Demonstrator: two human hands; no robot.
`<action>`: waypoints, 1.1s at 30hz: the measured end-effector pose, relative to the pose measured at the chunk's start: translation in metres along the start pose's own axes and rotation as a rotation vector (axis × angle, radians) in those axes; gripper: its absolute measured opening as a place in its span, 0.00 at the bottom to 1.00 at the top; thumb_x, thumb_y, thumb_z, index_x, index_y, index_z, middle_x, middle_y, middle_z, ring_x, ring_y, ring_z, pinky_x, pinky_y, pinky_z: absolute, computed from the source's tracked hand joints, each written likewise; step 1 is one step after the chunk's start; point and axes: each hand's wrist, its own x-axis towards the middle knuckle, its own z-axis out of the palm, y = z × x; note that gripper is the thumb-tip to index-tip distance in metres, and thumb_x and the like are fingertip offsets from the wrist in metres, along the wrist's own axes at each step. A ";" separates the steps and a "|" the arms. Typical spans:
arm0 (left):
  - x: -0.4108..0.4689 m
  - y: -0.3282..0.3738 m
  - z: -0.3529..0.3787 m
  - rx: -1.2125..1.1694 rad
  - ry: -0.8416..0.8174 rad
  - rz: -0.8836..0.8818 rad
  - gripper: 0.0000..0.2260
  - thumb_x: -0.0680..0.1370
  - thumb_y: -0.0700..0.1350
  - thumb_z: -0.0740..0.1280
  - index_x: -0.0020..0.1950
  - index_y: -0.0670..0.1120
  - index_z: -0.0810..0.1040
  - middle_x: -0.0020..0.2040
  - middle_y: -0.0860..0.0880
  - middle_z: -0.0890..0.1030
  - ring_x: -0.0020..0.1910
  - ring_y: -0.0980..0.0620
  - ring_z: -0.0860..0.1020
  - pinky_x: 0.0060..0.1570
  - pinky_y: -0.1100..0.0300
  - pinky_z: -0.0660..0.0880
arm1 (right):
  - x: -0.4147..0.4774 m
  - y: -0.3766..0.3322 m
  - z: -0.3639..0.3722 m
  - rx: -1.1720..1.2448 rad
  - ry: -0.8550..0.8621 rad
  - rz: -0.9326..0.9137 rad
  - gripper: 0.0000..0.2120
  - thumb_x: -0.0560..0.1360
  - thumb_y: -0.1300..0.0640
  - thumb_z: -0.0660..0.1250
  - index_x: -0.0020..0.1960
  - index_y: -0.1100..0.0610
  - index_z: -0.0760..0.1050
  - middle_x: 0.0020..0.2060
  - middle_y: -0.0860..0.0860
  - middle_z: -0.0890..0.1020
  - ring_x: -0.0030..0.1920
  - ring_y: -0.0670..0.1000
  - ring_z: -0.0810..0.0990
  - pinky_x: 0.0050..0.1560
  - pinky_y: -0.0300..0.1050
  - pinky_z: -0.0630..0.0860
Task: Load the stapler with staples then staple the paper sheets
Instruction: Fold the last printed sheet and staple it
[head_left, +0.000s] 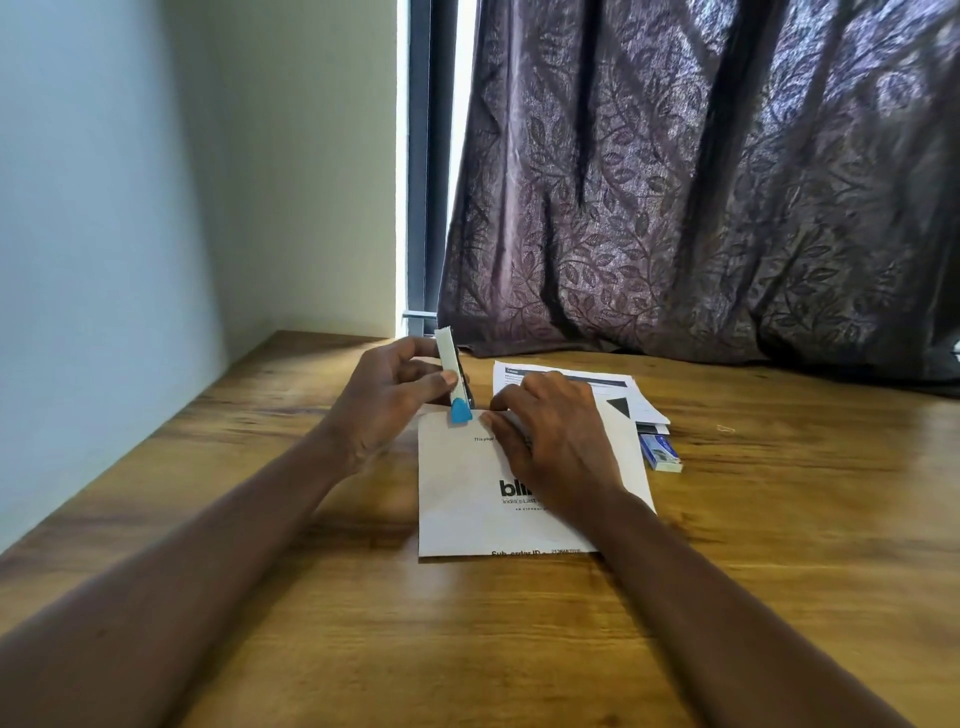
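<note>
Status at frame centre: left grip (384, 400) clenched round the stapler (451, 371), thumb on its near face, fingers wrapped behind. It stands close to upright, white body up, blue end down. That blue end touches the top edge of the front sheet (467, 499), near its upper left corner. Cannot tell whether the paper edge sits inside the mouth; the blue end hides it.

Other side: right grip (550, 431) released, grasping nothing. Palm down, fingers spread and pressing on the front sheet, fingertips just right of the blue end. This paper lies flat on the counter (234, 467), its black print partly covered by my wrist.

Behind it, centre right, lies a stack of sheets (582, 378), partly hidden by my right grip, with a dark header bar and a black triangle printed on top. Blue and white staple box (661, 453) lies on the counter just right of the front sheet, at the near corner of that stack.

Upper right of frame: dark leaf-pattern curtain (701, 182), hem down at the counter. Upper left: pale wall (156, 182).
</note>
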 end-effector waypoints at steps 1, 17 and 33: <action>0.000 0.000 0.000 -0.003 0.007 0.007 0.13 0.80 0.38 0.69 0.65 0.41 0.76 0.57 0.43 0.85 0.55 0.46 0.85 0.63 0.47 0.79 | 0.000 0.000 0.000 -0.002 0.005 -0.005 0.12 0.82 0.44 0.60 0.52 0.49 0.78 0.45 0.49 0.79 0.48 0.50 0.74 0.51 0.53 0.72; 0.002 -0.003 0.000 -0.034 -0.099 -0.097 0.11 0.80 0.43 0.70 0.62 0.49 0.77 0.52 0.52 0.87 0.52 0.50 0.85 0.45 0.61 0.83 | -0.001 0.000 -0.001 0.018 0.048 -0.034 0.11 0.82 0.46 0.61 0.51 0.51 0.77 0.43 0.50 0.77 0.47 0.51 0.72 0.50 0.51 0.71; -0.003 0.000 0.008 0.115 -0.156 -0.075 0.14 0.79 0.35 0.69 0.64 0.47 0.78 0.58 0.50 0.85 0.59 0.49 0.83 0.64 0.50 0.79 | -0.001 -0.007 -0.005 0.190 -0.159 0.048 0.19 0.77 0.37 0.66 0.59 0.48 0.75 0.52 0.47 0.81 0.54 0.48 0.73 0.64 0.51 0.66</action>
